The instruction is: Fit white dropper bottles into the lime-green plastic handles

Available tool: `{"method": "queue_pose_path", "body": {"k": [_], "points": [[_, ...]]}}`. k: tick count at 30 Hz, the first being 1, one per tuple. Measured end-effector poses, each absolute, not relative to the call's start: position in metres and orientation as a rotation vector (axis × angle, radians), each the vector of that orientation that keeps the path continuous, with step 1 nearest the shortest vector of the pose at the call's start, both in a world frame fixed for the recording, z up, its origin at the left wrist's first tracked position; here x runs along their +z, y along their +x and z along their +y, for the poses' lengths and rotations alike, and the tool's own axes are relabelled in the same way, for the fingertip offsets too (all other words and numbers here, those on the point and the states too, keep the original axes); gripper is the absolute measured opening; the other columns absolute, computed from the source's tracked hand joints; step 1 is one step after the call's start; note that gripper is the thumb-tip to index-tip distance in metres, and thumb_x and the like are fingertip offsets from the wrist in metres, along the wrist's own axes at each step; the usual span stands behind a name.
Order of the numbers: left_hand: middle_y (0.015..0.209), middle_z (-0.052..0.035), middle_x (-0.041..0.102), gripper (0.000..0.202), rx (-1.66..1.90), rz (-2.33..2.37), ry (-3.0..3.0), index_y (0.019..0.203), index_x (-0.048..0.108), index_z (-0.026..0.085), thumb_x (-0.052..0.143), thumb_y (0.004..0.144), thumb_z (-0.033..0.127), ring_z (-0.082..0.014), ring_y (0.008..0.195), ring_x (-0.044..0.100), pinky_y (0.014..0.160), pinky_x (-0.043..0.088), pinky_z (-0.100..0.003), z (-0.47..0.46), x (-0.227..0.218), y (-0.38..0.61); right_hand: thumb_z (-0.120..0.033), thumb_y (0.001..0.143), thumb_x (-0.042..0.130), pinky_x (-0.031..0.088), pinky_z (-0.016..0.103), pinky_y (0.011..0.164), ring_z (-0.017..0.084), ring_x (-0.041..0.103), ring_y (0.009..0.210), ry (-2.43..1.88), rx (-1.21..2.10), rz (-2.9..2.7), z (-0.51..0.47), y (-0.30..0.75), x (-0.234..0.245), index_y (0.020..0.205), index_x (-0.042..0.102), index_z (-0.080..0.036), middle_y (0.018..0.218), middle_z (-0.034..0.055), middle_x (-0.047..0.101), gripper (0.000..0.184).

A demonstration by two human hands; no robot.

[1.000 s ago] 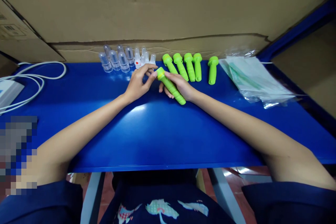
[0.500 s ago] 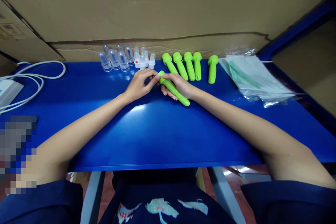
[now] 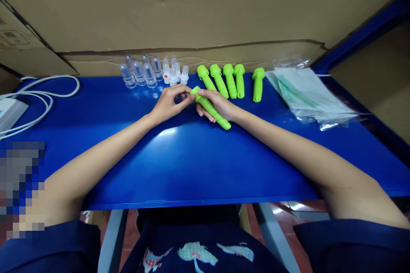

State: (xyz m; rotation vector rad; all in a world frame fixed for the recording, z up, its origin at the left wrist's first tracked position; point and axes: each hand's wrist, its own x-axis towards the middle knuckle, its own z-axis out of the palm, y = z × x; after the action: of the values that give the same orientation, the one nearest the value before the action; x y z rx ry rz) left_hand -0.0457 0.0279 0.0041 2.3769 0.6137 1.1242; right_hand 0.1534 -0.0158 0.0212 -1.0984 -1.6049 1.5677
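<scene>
A lime-green, flashlight-shaped ribbed tube [image 3: 214,110] is held at a slant over the blue table [image 3: 205,166], its narrow end toward me. My right hand [image 3: 219,101] wraps around the upper part of its body, thumb near the wide end. With thumb and forefinger, my left hand [image 3: 173,101] pinches at the wide end of the same tube. Beyond my hands lie several like tubes, among them one green tube [image 3: 229,80] in a close group and another green tube [image 3: 258,84] apart to the right.
Several clear plastic cylinders [image 3: 150,76] and smaller white-based nozzles [image 3: 184,75] stand along the back. Plastic bags [image 3: 307,94] lie at right. At left are a coiled white cable [image 3: 51,94], a white box [image 3: 11,113] and a blurred-out item. Cardboard [image 3: 205,8] walls the rear.
Both hands keep their hold on the green tube with almost no movement. The whole view has shifted very slightly.
</scene>
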Motion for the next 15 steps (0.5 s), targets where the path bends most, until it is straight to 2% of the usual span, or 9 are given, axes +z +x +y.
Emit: {"method": "queue_pose_path", "body": {"k": [5, 15], "points": [[0.084, -0.0057, 0.072, 0.039, 1.113, 0.622, 2.386, 0.096, 0.074, 0.016, 0.057, 0.101, 0.051, -0.0146, 0.075, 0.063, 0.071, 0.046, -0.027, 0.0296, 0.0019, -0.0456, -0.04, 0.103, 0.031, 0.035, 0.022, 0.03, 0.013, 0.041, 0.027, -1.127, 1.554, -1.616, -0.0172, 0.1528, 0.0225, 0.08, 0.054, -0.02, 0.039, -0.0005, 0.048, 0.038], [0.089, -0.0069, 0.074, 0.037, 1.092, 0.602, 2.393, 0.096, 0.072, 0.016, 0.053, 0.104, 0.047, -0.016, 0.081, 0.066, 0.077, 0.05, -0.028, 0.0318, 0.0014, -0.0458, -0.056, 0.097, 0.051, 0.034, 0.022, 0.028, 0.012, 0.047, 0.031, -1.08, 1.505, -1.607, -0.0138, 0.1528, 0.0151, 0.096, 0.05, -0.021, 0.057, -0.0009, 0.063, 0.035]]}}
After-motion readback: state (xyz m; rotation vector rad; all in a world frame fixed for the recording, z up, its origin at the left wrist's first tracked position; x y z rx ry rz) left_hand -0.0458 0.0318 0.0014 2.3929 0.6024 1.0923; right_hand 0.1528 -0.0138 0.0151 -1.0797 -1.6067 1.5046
